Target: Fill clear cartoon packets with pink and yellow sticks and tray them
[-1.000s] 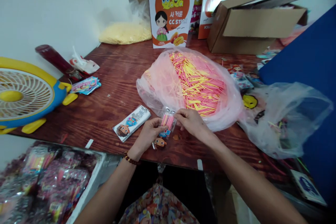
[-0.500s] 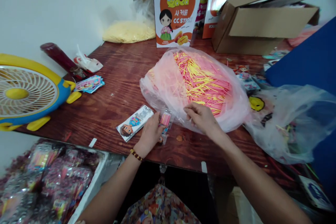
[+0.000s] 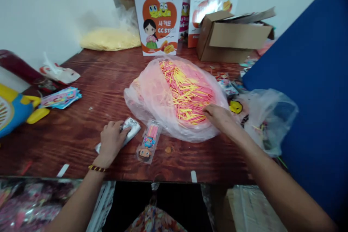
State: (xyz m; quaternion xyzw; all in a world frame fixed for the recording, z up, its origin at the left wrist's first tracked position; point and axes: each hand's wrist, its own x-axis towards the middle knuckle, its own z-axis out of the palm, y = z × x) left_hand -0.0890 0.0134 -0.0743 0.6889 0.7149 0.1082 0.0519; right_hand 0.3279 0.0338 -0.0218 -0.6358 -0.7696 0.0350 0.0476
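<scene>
My left grip is loosely spread, palm down, over the stack of printed wrappers on the near left of the tabletop, thumb apart from the fingers. My right grip has its fingers curled at the right edge of the pink and yellow sticks in the clear bag; I cannot tell whether it has hold of any. A stick-filled packet lies just right of the stack, by the bag's near side.

Pink and yellow sticks by the right fingers, in a milky, pinkish bag; white wrappers with black print under the left fingers — and between the two, a clear sachet printed blue and brown, pink showing through.
</scene>
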